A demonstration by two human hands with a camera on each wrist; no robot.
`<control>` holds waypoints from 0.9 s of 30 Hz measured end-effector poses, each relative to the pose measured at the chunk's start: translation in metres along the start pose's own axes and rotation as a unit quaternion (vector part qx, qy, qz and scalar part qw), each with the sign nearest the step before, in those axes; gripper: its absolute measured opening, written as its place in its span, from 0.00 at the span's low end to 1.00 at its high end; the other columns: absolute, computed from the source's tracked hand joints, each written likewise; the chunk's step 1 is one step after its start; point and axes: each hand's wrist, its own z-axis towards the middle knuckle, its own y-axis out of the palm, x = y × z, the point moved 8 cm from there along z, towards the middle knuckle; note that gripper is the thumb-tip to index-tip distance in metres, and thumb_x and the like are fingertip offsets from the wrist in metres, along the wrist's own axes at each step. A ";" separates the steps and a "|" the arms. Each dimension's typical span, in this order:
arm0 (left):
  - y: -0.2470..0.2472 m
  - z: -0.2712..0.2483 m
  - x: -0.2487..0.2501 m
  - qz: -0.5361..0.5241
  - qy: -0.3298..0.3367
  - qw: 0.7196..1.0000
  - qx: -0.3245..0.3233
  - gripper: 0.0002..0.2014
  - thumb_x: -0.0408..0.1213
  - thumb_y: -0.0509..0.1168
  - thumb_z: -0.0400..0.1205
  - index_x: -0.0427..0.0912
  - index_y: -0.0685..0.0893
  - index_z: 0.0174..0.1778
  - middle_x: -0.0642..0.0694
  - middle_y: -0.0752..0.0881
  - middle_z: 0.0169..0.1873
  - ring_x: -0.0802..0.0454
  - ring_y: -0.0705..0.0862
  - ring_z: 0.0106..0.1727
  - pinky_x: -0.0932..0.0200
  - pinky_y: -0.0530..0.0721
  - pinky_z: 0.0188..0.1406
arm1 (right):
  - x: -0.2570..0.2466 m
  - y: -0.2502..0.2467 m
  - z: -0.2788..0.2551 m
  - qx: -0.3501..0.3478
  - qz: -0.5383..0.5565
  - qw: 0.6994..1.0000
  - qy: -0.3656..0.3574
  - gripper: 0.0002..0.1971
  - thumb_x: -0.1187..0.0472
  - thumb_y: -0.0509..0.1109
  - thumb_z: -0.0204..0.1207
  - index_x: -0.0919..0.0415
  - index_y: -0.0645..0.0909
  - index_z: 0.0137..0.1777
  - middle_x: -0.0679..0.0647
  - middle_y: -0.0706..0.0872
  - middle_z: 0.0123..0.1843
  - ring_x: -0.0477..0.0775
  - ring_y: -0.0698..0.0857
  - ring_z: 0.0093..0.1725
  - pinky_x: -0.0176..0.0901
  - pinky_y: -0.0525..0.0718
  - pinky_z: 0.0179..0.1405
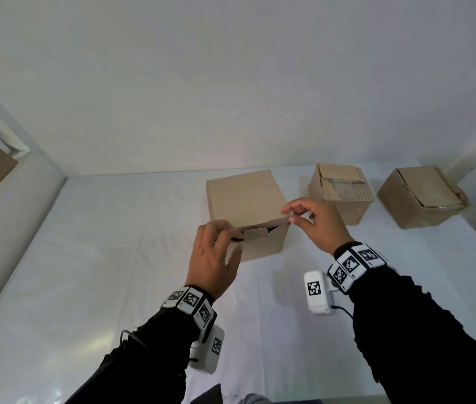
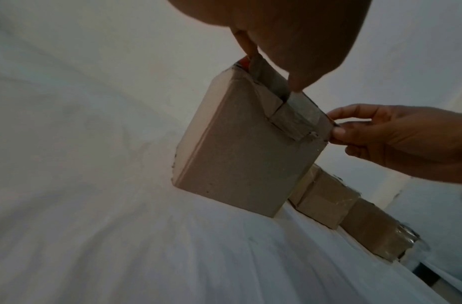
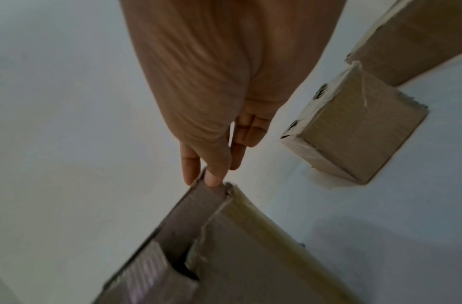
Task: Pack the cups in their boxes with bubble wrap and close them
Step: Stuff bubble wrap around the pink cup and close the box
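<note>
So the near box sits on the white table about dead center of the head view, lid down over the top but its front edge not tucked in. A dark gap shows along that front edge, and a small tab hangs over the front face.

The left hand is at the box's 7 o'clock corner, fingers curled over the lid edge with the thumb under it, so it's gripping the lid there. From the left wrist view you can see a fingertip pushed in behind the folded strip. The right hand is at the 3 o'clock end of the same edge, pinching the corner of the lid between thumb and forefinger, with the other fingers loosely extended.

Two more boxes are out toward 1 and 2 o'clock: the middle box just beside the near one, and the far box further right. Both have their flaps folded shut. Can't see any cup or wrap from here.

Black sleeves and marker wristbands on both arms.
</note>
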 end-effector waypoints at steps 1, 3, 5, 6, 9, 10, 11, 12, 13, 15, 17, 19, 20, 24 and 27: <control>-0.002 -0.002 -0.004 -0.011 -0.020 1.000 0.012 0.14 0.30 0.72 0.74 0.43 0.82 0.54 0.45 0.77 0.54 0.46 0.75 0.53 0.52 0.78 0.54 | 0.003 0.001 -0.001 -0.002 -0.007 1.000 -0.003 0.12 0.67 0.74 0.74 0.46 0.87 0.49 0.42 0.89 0.45 0.36 0.83 0.48 0.35 0.73 0.44; -0.004 -0.005 -0.018 -0.032 -0.074 0.996 0.028 0.16 0.26 0.70 0.74 0.43 0.80 0.56 0.46 0.76 0.55 0.47 0.76 0.55 0.51 0.81 0.54 | 0.005 0.004 -0.002 0.002 -0.016 1.000 -0.009 0.12 0.66 0.74 0.75 0.46 0.87 0.49 0.45 0.89 0.46 0.38 0.83 0.48 0.38 0.74 0.45; -0.003 -0.007 -0.033 -0.051 -0.113 0.992 0.029 0.14 0.28 0.71 0.76 0.43 0.81 0.57 0.48 0.76 0.55 0.50 0.78 0.55 0.52 0.84 0.49 | 0.008 0.005 -0.002 0.006 -0.021 1.000 -0.016 0.11 0.66 0.74 0.75 0.47 0.86 0.49 0.45 0.89 0.45 0.43 0.83 0.49 0.40 0.75 0.46; -0.002 -0.006 -0.039 -0.053 -0.118 0.991 0.024 0.13 0.29 0.71 0.77 0.44 0.83 0.56 0.49 0.77 0.54 0.51 0.79 0.54 0.54 0.84 0.47 | 0.009 0.005 -0.001 0.007 -0.022 1.000 -0.019 0.11 0.66 0.74 0.75 0.47 0.86 0.49 0.46 0.89 0.45 0.45 0.83 0.49 0.41 0.74 0.46; -0.004 -0.004 -0.044 -0.042 -0.099 0.994 0.017 0.10 0.31 0.73 0.77 0.45 0.87 0.52 0.50 0.80 0.52 0.53 0.82 0.52 0.59 0.84 0.45 | 0.013 0.007 0.001 0.004 -0.028 0.999 -0.029 0.10 0.64 0.74 0.74 0.45 0.85 0.47 0.45 0.88 0.44 0.47 0.82 0.50 0.44 0.76 0.49; -0.005 -0.003 -0.044 -0.036 -0.086 0.995 0.021 0.08 0.31 0.74 0.77 0.44 0.88 0.51 0.49 0.81 0.51 0.53 0.83 0.52 0.60 0.84 0.45 | 0.013 0.007 0.001 0.007 -0.034 0.999 -0.033 0.10 0.64 0.75 0.74 0.45 0.85 0.47 0.43 0.88 0.44 0.48 0.81 0.51 0.46 0.77 0.52; -0.007 -0.003 -0.043 -0.028 -0.068 0.997 0.024 0.07 0.33 0.73 0.77 0.44 0.89 0.50 0.49 0.82 0.50 0.51 0.83 0.51 0.60 0.83 0.45 | 0.013 0.006 0.002 0.013 -0.048 0.998 -0.037 0.09 0.63 0.75 0.74 0.45 0.86 0.47 0.42 0.88 0.43 0.49 0.79 0.51 0.47 0.76 0.53; -0.007 -0.003 -0.042 -0.015 -0.048 0.998 0.024 0.05 0.35 0.72 0.78 0.43 0.89 0.49 0.49 0.83 0.49 0.50 0.83 0.50 0.60 0.83 0.45 | 0.012 0.005 0.001 0.024 -0.071 0.996 -0.044 0.09 0.62 0.76 0.74 0.46 0.87 0.47 0.41 0.87 0.43 0.49 0.76 0.50 0.46 0.74 0.53; -0.007 -0.004 -0.041 0.004 -0.027 0.999 0.022 0.05 0.38 0.70 0.79 0.44 0.90 0.49 0.49 0.84 0.47 0.49 0.83 0.48 0.59 0.82 0.45 | 0.011 0.004 0.000 0.035 -0.090 0.994 -0.053 0.08 0.62 0.76 0.73 0.46 0.88 0.46 0.41 0.86 0.43 0.50 0.75 0.50 0.46 0.73 0.53; -0.005 -0.006 -0.040 0.045 0.008 0.999 0.010 0.06 0.42 0.69 0.79 0.46 0.90 0.47 0.51 0.86 0.46 0.48 0.81 0.46 0.55 0.80 0.43 | 0.012 0.004 -0.003 0.044 -0.094 0.992 -0.068 0.08 0.62 0.77 0.73 0.46 0.89 0.45 0.42 0.86 0.43 0.50 0.77 0.48 0.50 0.76 0.53; -0.005 -0.007 -0.039 0.081 0.018 0.997 0.005 0.06 0.45 0.70 0.79 0.50 0.90 0.46 0.54 0.86 0.46 0.47 0.81 0.48 0.52 0.76 0.46 | 0.012 0.005 -0.008 0.061 -0.088 0.991 -0.084 0.08 0.64 0.76 0.72 0.49 0.90 0.45 0.44 0.84 0.42 0.49 0.80 0.46 0.53 0.80 0.49; -0.005 -0.004 -0.038 0.110 0.016 0.994 0.012 0.04 0.44 0.72 0.77 0.52 0.89 0.45 0.56 0.86 0.47 0.46 0.80 0.52 0.51 0.71 0.51 | 0.006 0.006 -0.014 0.086 -0.099 0.985 -0.108 0.07 0.64 0.74 0.71 0.53 0.89 0.45 0.47 0.82 0.42 0.51 0.80 0.45 0.54 0.81 0.47; -0.004 -0.002 -0.037 0.115 0.018 0.993 0.013 0.04 0.43 0.73 0.77 0.53 0.88 0.46 0.57 0.86 0.47 0.46 0.80 0.53 0.50 0.70 0.52 | 0.000 0.007 -0.018 0.095 -0.106 0.983 -0.120 0.06 0.62 0.74 0.71 0.54 0.88 0.46 0.47 0.82 0.43 0.53 0.80 0.46 0.54 0.80 0.47; 0.008 0.006 -0.033 0.091 0.050 0.994 -0.030 0.10 0.36 0.70 0.79 0.50 0.88 0.55 0.51 0.85 0.52 0.45 0.79 0.53 0.52 0.77 0.50 | -0.021 0.026 -0.027 0.086 -0.117 0.979 -0.140 0.15 0.51 0.77 0.70 0.55 0.83 0.54 0.44 0.85 0.47 0.53 0.80 0.49 0.52 0.80 0.48; 0.011 0.004 -0.035 0.065 0.047 0.996 -0.045 0.11 0.32 0.70 0.79 0.48 0.88 0.57 0.49 0.84 0.54 0.45 0.78 0.53 0.57 0.80 0.51 | -0.034 0.043 -0.025 0.095 -0.149 0.972 -0.153 0.12 0.52 0.78 0.70 0.52 0.84 0.52 0.40 0.88 0.46 0.52 0.80 0.49 0.55 0.78 0.46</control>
